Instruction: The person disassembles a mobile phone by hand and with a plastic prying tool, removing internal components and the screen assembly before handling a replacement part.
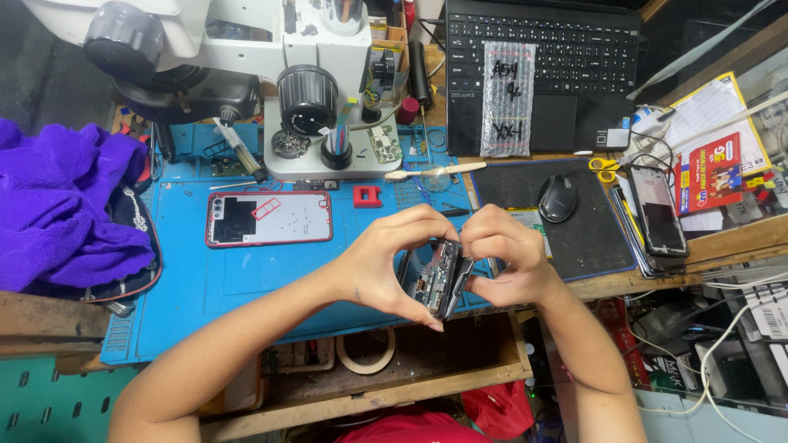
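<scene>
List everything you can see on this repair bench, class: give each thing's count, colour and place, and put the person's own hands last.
opened phone: 1, dark, circuitry exposed, held on edge between both hands
phone back panel: 1, red-edged, flat on the mat left of the hands
work mat: 1, blue, centre of the bench
microscope: 1, white, far edge above the mat
laptop: 1, black, far right
bubble-wrap bag: 1, clear, lying on the laptop
mouse: 1, black, on the dark pad
scissors: 1, yellow handles, beside the pad
dark phone: 1, on the stack at right
cloth: 1, purple, left edge
left hand: 1, gripping the opened phone
right hand: 1, gripping the opened phone
</scene>
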